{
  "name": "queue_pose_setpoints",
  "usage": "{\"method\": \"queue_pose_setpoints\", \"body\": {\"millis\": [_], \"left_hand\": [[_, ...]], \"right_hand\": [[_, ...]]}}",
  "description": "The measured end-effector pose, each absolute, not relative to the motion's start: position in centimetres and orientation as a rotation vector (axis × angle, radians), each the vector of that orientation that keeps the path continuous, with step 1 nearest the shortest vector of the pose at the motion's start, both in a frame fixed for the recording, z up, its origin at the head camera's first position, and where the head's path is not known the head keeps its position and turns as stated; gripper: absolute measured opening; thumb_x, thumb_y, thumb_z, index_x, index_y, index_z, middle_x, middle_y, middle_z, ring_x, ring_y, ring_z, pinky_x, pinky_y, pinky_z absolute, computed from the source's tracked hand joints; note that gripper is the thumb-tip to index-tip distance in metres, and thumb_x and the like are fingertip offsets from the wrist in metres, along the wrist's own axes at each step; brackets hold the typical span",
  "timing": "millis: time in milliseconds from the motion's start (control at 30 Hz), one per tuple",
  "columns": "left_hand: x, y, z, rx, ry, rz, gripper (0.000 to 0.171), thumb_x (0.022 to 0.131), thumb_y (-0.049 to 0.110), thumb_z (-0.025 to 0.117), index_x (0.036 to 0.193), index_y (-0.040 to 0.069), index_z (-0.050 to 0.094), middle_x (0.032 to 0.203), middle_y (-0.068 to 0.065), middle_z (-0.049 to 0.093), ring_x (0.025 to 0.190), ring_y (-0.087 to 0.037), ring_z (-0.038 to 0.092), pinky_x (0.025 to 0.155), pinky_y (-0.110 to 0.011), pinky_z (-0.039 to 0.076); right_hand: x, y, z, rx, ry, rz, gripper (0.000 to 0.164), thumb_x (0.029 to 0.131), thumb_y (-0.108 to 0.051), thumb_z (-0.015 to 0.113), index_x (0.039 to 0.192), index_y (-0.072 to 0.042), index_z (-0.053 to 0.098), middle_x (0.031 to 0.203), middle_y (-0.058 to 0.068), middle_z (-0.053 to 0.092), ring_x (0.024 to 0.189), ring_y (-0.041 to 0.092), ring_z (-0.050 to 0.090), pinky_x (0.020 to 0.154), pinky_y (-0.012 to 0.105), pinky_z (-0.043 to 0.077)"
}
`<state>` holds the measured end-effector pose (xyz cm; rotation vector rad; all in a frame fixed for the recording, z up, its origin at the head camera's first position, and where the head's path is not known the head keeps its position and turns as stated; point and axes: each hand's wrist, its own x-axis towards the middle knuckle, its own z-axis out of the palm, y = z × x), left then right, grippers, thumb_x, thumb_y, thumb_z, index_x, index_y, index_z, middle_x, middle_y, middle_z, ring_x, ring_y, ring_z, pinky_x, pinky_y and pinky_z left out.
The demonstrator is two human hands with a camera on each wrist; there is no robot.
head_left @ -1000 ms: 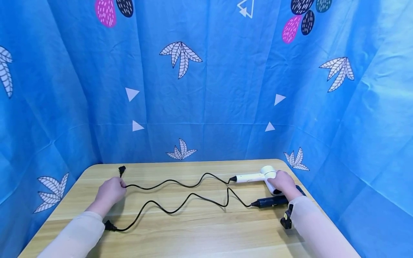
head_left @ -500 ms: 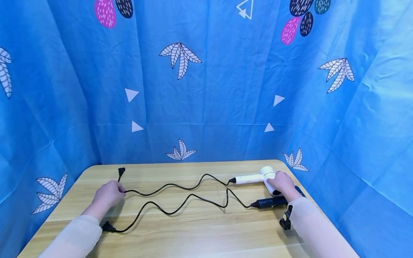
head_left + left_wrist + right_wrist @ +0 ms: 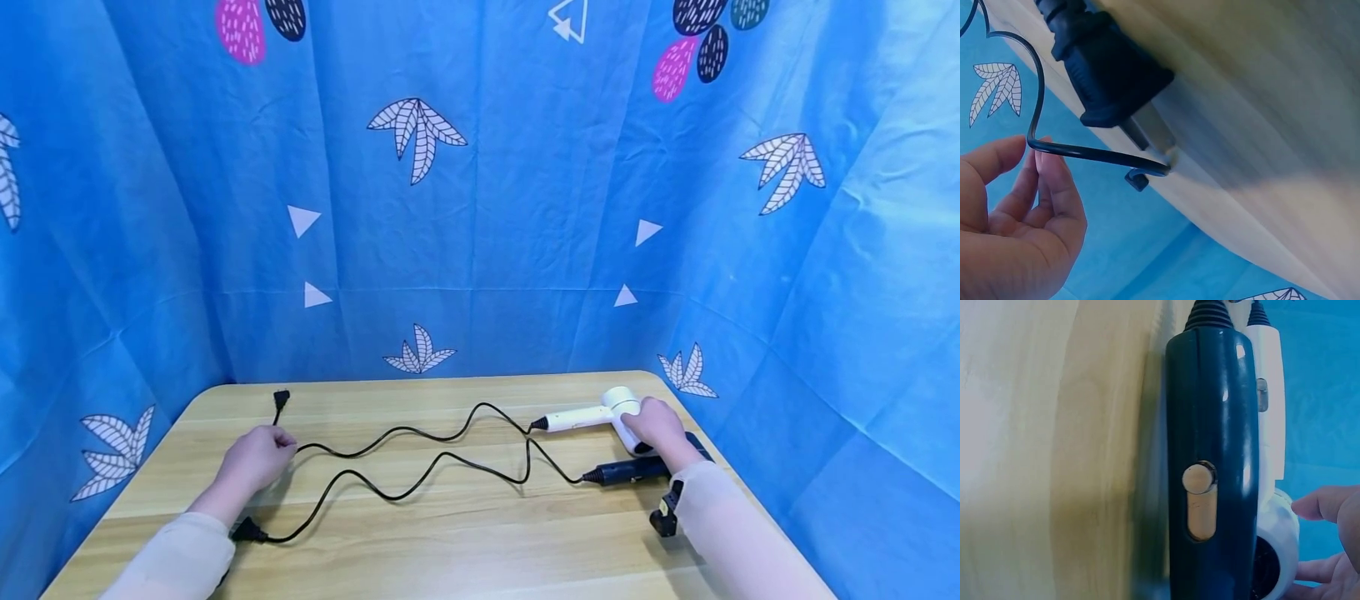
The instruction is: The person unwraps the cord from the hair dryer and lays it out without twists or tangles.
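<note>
Mid-gathering of the white hair dryer (image 3: 611,408) at the desk's (image 3: 450,550) three o'clock — right hand (image 3: 658,425) cupping its head, left hand (image 3: 255,458) pinching its cord (image 3: 390,432) at nine — next likely calling for drawing the cord in.

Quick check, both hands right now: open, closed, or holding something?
Left hand: fingers pinch the black cord of the white dryer, near its plug end.
Right hand: rests on the white hair dryer head; grip cannot be told.
</note>
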<state>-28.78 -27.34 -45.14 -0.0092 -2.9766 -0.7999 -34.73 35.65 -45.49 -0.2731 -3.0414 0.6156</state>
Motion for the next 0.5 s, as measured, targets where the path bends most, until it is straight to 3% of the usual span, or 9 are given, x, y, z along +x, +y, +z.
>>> {"method": "queue_pose_setpoints", "body": {"millis": [300,500], "left_hand": [[-28.3,-27.0,-45.1,0.0,-2.937,-0.824,0.022,0.094,0.014,0.06,0.102,-0.004,0.07,0.1,-0.02,0.07,0.088,-0.035,0.064,0.079,-0.053,0.051],[-27.8,-26.2,-44.6,0.01,-2.902,-0.805,0.029,0.096,0.016,0.055,0.111,-0.005,0.068,0.108,-0.023,0.068,0.097,-0.04,0.064,0.083,-0.055,0.05]], "right_hand": [[-34.3,35.6,-44.8,-0.182,-3.03,0.623,0.056,0.095,-0.029,0.057,0.126,0.017,0.051,0.112,0.032,0.06,0.089,0.037,0.057,0.081,0.052,0.049],[-33.6,35.0,-44.1,-0.166,-3.021,0.698,0.061,0.097,-0.03,0.056,0.135,0.017,0.046,0.129,0.038,0.053,0.109,0.047,0.056,0.094,0.058,0.046]]}}
